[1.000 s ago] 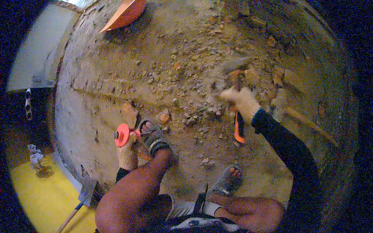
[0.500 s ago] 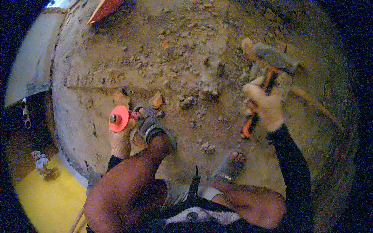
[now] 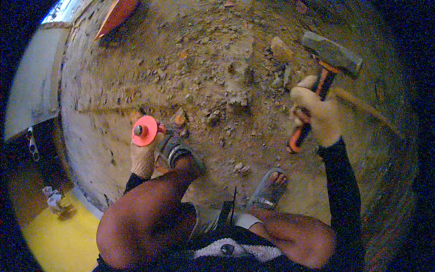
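Note:
My left hand (image 3: 144, 158), at the left beside my left foot, is closed round a chisel (image 3: 141, 131) with a round pink-red hand guard. The chisel's dark metal end faces up, and its lower part is hidden under the guard and hand. On the right, my right hand (image 3: 321, 111) grips a club hammer (image 3: 333, 51) by its black and orange handle. The hammer's grey block head is raised above the ground, well apart from the chisel.
Crumbled rubble (image 3: 213, 81) lies over the brown dirt floor. An orange sheet-like thing (image 3: 115, 18) is at the far left. A long thin stick (image 3: 367, 109) lies beyond my right hand. A yellow surface (image 3: 59, 235) with a crumpled pale bag (image 3: 53, 198) is at the lower left.
The hammer in my right hand has moved slightly up and to the right. My left hand still holds the chisel, and the whole view has shifted a little.

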`<action>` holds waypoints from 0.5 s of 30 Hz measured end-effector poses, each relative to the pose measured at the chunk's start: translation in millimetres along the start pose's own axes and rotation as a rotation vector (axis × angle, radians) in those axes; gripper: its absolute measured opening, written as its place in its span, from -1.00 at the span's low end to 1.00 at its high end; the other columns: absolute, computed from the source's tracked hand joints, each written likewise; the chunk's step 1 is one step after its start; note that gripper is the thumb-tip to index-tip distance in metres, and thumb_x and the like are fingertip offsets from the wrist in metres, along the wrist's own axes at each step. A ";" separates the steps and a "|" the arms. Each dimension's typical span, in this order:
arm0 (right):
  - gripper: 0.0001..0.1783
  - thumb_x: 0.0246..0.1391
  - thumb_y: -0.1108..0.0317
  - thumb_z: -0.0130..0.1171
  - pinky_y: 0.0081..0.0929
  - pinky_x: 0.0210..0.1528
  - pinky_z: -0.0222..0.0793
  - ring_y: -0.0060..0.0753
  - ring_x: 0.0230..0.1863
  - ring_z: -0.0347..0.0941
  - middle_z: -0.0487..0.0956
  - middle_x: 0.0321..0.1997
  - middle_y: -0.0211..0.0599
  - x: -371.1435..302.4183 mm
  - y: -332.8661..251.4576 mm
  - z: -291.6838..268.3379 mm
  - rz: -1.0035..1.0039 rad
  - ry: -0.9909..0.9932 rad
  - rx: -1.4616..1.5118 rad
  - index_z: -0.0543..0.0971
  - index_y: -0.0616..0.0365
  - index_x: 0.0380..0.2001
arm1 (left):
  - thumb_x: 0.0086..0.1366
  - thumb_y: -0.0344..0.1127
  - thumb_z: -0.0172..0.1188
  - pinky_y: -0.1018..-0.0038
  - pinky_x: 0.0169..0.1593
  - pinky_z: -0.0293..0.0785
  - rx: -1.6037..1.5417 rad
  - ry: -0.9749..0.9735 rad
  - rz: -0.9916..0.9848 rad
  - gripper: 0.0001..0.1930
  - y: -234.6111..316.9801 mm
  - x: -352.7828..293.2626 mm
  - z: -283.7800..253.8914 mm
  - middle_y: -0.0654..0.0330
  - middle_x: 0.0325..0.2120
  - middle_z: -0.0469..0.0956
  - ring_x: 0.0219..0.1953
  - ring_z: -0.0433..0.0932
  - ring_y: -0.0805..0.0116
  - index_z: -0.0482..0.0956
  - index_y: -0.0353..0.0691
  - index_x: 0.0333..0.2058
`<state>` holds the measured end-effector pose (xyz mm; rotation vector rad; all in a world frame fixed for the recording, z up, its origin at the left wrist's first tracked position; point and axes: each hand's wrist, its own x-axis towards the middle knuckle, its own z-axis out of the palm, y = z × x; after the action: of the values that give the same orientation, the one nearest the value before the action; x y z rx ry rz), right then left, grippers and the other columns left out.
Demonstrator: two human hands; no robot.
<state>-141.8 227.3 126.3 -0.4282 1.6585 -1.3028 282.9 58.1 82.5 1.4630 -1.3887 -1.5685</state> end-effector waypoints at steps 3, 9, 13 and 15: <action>-0.79 0.06 0.24 0.36 -0.48 -0.67 0.29 -0.57 -0.69 0.35 0.46 -0.62 -0.49 17.0 43.7 32.3 0.031 -0.142 0.001 0.53 0.04 -0.41 | 0.20 -0.39 0.38 0.37 -0.12 0.59 -0.001 0.001 -0.009 -0.70 0.4 -6.3 -1.0 0.21 -0.25 0.60 -0.24 0.60 0.30 0.51 -0.25 -0.12; -0.60 -0.09 0.04 0.37 -0.22 -0.39 0.48 -0.29 -0.54 0.51 0.55 -0.56 -0.19 19.9 121.9 43.7 -0.210 -0.195 -0.937 0.54 0.18 -0.50 | 0.21 -0.38 0.38 0.35 -0.12 0.59 0.029 -0.020 -0.017 -0.69 -2.4 -11.3 -4.6 0.21 -0.24 0.59 -0.24 0.60 0.28 0.50 -0.24 -0.12; -0.61 -0.07 0.05 0.37 -0.24 -0.41 0.49 -0.29 -0.58 0.48 0.55 -0.55 -0.17 6.6 117.1 35.2 -0.092 -0.211 -0.789 0.54 0.18 -0.53 | 0.21 -0.37 0.38 0.34 -0.12 0.59 0.044 -0.039 -0.025 -0.69 -1.8 -13.5 -5.1 0.21 -0.24 0.58 -0.23 0.59 0.26 0.49 -0.23 -0.12; -0.62 -0.06 0.06 0.37 -0.26 -0.45 0.49 -0.31 -0.61 0.46 0.54 -0.55 -0.21 -3.6 111.1 29.2 0.207 -0.284 -0.638 0.54 0.17 -0.53 | 0.21 -0.37 0.38 0.33 -0.12 0.59 0.082 -0.061 -0.025 -0.69 0.8 -15.8 -2.3 0.22 -0.23 0.58 -0.23 0.59 0.26 0.49 -0.23 -0.12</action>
<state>-86.0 254.9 29.7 -0.7550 1.7895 -0.5087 288.6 71.6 89.0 1.4970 -1.4914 -1.6005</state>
